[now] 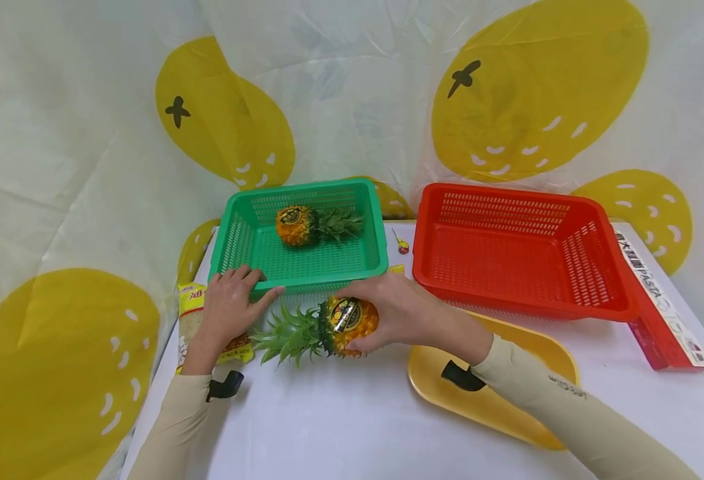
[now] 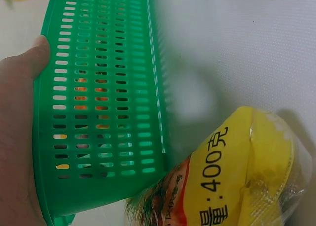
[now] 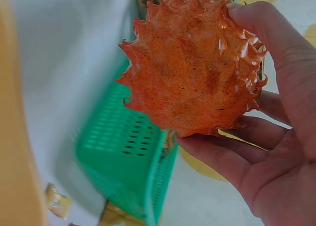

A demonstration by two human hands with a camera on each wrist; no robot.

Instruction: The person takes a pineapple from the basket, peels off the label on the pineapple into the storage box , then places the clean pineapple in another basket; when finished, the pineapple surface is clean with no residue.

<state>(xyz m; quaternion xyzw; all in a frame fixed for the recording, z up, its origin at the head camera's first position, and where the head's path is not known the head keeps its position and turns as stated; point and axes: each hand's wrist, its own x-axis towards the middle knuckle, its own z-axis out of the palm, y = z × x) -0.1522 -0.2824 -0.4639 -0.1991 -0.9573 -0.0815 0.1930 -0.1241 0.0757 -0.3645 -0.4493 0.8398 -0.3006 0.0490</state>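
My right hand [image 1: 397, 310] grips a small pineapple [image 1: 352, 327] by its orange body, in front of the green basket. Its leafy crown [image 1: 292, 337] points left, and a dark round label faces up. Seen from the right wrist, thumb and fingers [image 3: 222, 159] wrap the spiky orange base [image 3: 192, 68]. My left hand [image 1: 232, 300] holds the front-left rim of the green basket [image 1: 298, 279]; in the left wrist view its thumb [image 2: 39, 56] lies at the rim. A second pineapple [image 1: 297, 225] lies on its side inside that basket, crown to the right.
To the right stands a red basket [image 1: 526, 303], with a yellow tray [image 1: 490, 400] in front, under my right forearm. A long red PASTA box [image 1: 664, 300] lies at the far right. A yellow 400-gram food bag [image 2: 247, 157] sits by the green basket's left corner. Small wrapped items [image 1: 403, 247] lie between the baskets.
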